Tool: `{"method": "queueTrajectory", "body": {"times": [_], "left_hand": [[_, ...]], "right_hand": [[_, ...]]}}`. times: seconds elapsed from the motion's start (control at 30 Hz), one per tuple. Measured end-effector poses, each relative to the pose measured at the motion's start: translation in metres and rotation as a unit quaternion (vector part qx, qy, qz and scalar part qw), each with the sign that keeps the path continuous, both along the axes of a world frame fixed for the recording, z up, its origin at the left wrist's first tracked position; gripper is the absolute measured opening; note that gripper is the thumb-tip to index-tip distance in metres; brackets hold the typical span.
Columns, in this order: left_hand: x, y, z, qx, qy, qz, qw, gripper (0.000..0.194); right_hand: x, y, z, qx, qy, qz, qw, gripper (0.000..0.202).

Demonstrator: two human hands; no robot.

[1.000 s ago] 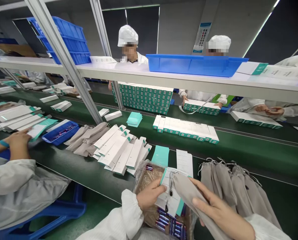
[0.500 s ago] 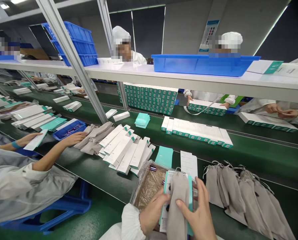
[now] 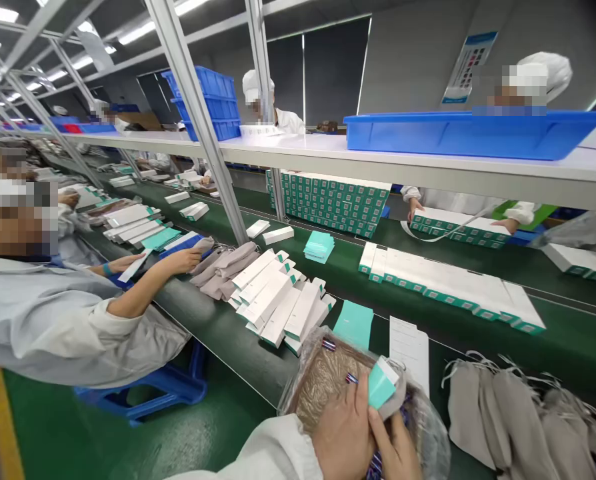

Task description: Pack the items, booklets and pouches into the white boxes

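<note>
My left hand and my right hand are close together over a plastic-lined tray, both closed on a teal leaflet folded with white paper. A grey drawstring pouch is bent up against the leaflet, also between my hands and partly hidden by my fingers. Small shiny dark cylinders lie in the tray, some beneath my hands. Behind the tray are a teal sheet and a white printed sheet. More grey pouches lie at the right.
Left of the tray is a pile of white boxes. A co-worker's arm reaches over the bench beyond it. A box row stands on the green belt. A shelf with a blue bin crosses above.
The pouch and leaflet, held upright before, are now bent over between my hands, which have come closer together. My view has turned left. The co-worker's hand has lifted a grey pouch.
</note>
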State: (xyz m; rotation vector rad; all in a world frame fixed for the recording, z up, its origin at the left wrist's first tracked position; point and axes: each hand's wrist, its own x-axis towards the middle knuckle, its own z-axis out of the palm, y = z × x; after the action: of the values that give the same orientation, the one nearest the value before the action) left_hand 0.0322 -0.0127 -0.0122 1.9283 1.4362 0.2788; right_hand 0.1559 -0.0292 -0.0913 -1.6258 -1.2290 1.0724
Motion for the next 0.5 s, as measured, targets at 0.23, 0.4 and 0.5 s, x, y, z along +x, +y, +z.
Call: {"method": "queueTrajectory", "body": {"times": [0.23,0.4,0.5], "left_hand": [[-0.050,0.068,0.019,-0.029,-0.127,-0.169,0.977,0.051],[-0.030,0.056,0.010,-0.051,-0.203,-0.135,0.968,0.064],[-0.016,0.040,-0.004,-0.095,-0.323,-0.092,0.937,0.072]], "right_hand": [[0.016,-0.004,0.005,-0.030,0.055,0.013,0.998,0.073],[0.016,0.010,0.019,-0.023,0.079,0.003,0.997,0.070],[0.025,0.020,0.029,-0.011,0.085,0.023,0.996,0.064]]}}
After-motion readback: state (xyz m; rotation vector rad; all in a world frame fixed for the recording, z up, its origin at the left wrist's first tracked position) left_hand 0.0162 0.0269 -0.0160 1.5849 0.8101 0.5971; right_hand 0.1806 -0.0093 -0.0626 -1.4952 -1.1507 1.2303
